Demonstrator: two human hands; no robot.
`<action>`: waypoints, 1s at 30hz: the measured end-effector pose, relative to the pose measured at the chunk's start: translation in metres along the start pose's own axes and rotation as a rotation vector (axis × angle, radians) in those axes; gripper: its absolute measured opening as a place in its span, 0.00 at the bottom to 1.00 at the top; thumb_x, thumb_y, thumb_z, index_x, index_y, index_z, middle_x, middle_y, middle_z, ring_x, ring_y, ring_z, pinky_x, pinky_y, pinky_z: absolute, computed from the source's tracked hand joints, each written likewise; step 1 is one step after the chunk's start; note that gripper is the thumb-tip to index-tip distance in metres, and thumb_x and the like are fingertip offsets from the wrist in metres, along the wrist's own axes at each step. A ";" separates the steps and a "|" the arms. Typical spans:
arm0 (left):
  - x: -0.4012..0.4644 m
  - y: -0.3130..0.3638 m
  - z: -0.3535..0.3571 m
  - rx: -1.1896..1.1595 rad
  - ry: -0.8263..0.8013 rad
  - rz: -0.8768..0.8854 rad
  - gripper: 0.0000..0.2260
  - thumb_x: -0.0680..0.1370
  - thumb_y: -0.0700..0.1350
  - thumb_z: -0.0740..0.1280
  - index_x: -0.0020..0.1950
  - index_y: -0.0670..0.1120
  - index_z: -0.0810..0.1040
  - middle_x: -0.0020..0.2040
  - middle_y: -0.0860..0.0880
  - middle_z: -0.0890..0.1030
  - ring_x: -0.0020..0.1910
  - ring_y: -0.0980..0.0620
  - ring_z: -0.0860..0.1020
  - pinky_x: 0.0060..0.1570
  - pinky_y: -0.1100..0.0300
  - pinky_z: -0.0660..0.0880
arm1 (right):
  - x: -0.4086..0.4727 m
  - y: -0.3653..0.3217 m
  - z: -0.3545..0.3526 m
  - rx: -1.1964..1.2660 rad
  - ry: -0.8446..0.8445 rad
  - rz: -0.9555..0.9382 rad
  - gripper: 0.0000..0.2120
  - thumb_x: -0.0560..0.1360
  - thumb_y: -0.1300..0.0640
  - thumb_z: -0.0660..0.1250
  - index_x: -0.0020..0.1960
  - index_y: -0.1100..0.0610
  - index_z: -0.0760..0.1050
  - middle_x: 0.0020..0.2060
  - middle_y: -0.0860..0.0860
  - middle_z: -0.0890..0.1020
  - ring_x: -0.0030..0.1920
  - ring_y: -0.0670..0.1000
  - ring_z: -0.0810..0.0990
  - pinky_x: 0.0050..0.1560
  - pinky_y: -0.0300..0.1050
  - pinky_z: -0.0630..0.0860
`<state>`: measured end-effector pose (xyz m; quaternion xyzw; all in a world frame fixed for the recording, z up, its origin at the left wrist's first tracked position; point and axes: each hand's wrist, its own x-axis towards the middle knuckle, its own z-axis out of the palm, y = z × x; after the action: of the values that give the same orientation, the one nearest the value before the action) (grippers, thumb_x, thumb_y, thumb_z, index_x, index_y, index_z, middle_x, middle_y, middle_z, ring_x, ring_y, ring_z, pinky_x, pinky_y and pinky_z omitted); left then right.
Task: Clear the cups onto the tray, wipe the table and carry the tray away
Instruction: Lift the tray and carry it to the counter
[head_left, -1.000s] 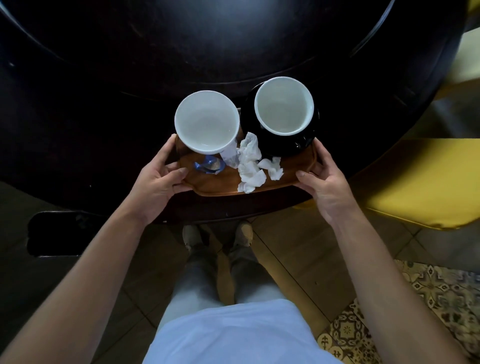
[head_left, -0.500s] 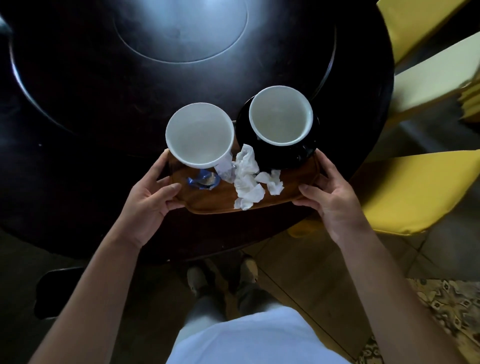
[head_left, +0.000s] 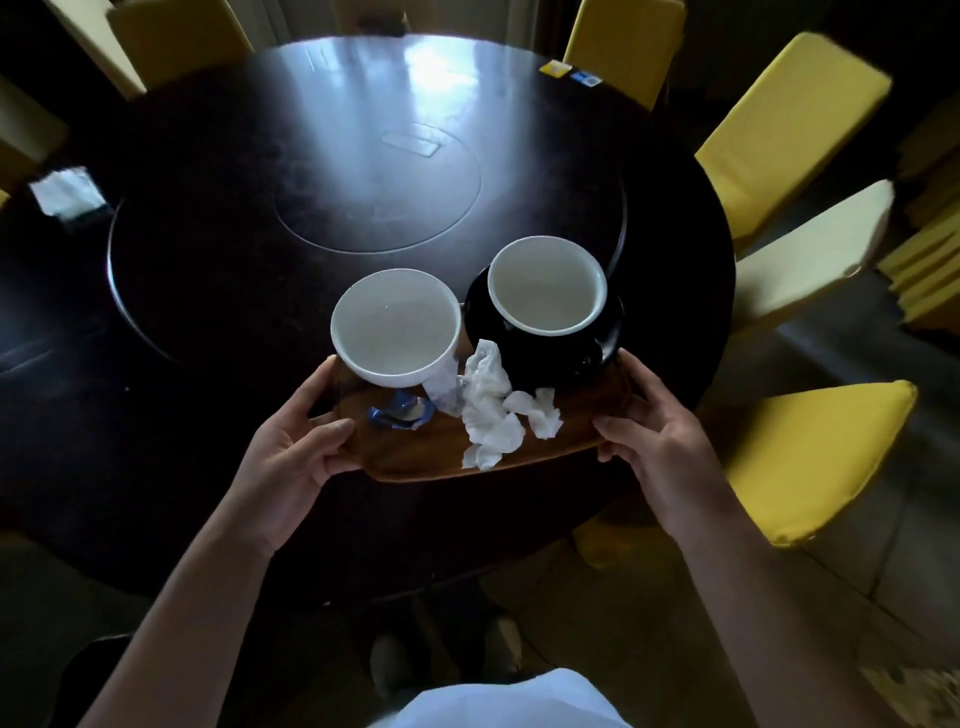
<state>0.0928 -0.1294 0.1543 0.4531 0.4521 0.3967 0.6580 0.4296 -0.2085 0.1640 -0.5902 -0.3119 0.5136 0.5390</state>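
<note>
Tray, brown and wooden, sits in the lower middle of my head view, gripped at both short ends. My left hand curls round its left edge with the thumb on top, and my right hand grasps the right edge the same way, fingers wrapped under. On the tray's left part I see a white cup, upright and empty. To its right a second white cup stands on a black saucer, which overhangs the tray's far edge. Between the cups and the near rim lie crumpled white tissues, with a small blue wrapper just left of them below the first cup. Whether the tray touches the dark round table I cannot tell. Yellow chairs ring the table along the top and right of the frame, and a white tissue box sits at the upper left.
</note>
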 end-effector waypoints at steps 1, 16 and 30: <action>-0.002 0.003 0.002 0.004 0.003 0.009 0.32 0.77 0.36 0.64 0.81 0.50 0.66 0.60 0.38 0.84 0.52 0.43 0.86 0.50 0.49 0.85 | -0.001 -0.003 0.000 -0.012 -0.008 -0.004 0.34 0.76 0.69 0.68 0.76 0.45 0.68 0.57 0.53 0.85 0.47 0.55 0.81 0.46 0.50 0.77; -0.046 0.037 -0.017 -0.106 0.080 0.157 0.28 0.77 0.36 0.63 0.78 0.48 0.69 0.62 0.36 0.82 0.53 0.44 0.86 0.46 0.54 0.84 | -0.024 -0.050 0.039 -0.011 -0.138 -0.091 0.32 0.76 0.70 0.67 0.76 0.49 0.68 0.43 0.53 0.83 0.38 0.52 0.80 0.35 0.45 0.77; -0.119 0.069 -0.102 -0.202 0.198 0.288 0.29 0.75 0.35 0.62 0.77 0.47 0.70 0.53 0.40 0.86 0.44 0.48 0.86 0.38 0.58 0.83 | -0.059 -0.059 0.145 0.084 -0.287 -0.115 0.35 0.67 0.65 0.71 0.73 0.49 0.72 0.39 0.53 0.81 0.34 0.50 0.77 0.30 0.41 0.75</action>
<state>-0.0448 -0.1973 0.2297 0.4032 0.4031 0.5727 0.5890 0.2878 -0.2043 0.2523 -0.4689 -0.3971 0.5738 0.5415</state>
